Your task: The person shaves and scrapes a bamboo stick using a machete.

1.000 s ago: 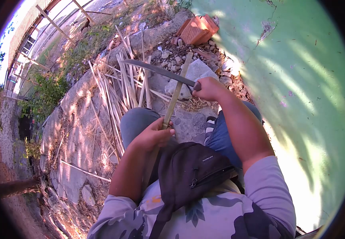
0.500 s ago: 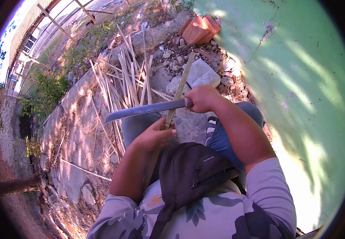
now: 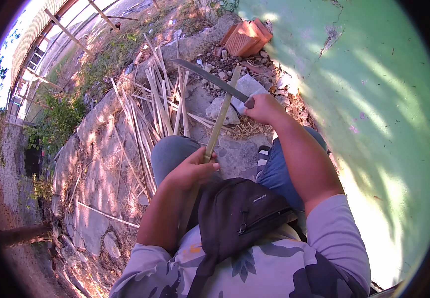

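Observation:
My left hand (image 3: 195,169) is closed around a long pale-green strip, apparently split bamboo (image 3: 220,121), which slants up and away from my lap. In my right hand (image 3: 264,108) is the handle of a machete (image 3: 210,77), its long dark blade pointing up and to the left. The blade crosses the strip near its far end; whether its edge touches the strip I cannot tell. The strip's lower end runs down beside a black bag (image 3: 239,213) on my front. A pale stone block (image 3: 248,88) lies beyond the strip, partly behind my right hand.
A pile of thin pale strips (image 3: 160,102) lies on the ground ahead to the left. Orange-red clay tiles (image 3: 247,38) sit among rubble beside the green wall (image 3: 373,124) on my right. One loose strip (image 3: 106,214) lies on the cracked ground at left.
My right hand has moved the machete away from me along the strip, toward its far end, and the blade tip has swung upward. My left hand stays in place.

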A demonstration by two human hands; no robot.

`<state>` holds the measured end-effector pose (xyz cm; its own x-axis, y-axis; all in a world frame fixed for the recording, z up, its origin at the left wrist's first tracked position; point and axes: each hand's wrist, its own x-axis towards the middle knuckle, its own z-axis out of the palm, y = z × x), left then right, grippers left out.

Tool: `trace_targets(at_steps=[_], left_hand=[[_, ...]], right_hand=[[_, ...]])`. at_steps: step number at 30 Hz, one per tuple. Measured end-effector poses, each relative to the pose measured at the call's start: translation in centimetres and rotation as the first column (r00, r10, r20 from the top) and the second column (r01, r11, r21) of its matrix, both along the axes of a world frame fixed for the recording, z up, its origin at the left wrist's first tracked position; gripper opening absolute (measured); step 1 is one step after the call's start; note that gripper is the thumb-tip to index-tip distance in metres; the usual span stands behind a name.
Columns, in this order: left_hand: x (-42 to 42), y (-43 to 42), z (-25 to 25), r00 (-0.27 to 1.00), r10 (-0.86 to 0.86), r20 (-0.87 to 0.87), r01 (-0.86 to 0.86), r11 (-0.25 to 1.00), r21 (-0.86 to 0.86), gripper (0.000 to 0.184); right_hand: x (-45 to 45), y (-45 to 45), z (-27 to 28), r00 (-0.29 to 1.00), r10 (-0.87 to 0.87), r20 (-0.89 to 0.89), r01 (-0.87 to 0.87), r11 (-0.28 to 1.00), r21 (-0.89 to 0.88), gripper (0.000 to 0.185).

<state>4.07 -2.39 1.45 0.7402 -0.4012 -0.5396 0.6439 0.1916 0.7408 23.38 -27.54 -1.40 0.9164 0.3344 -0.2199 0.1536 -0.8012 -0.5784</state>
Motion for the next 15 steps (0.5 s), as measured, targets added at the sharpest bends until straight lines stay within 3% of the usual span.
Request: trace_targets(at_steps=[8,15], left_hand=[[0.0,-0.1,0.0,1.000,-0.010,0.024,0.009,1.000,0.028,0.041],[0.0,0.0,-0.2,1.000,-0.014,0.016,0.013,0.999,0.042,0.044]], right_hand=[[-1.3,1.0,1.2,0.963,0.269,0.021,-0.265,0.958,-0.112,0.025],[-2.3,1.4,2.7,0.936,0.350,0.023,-0.340,0.921,-0.189,0.025]])
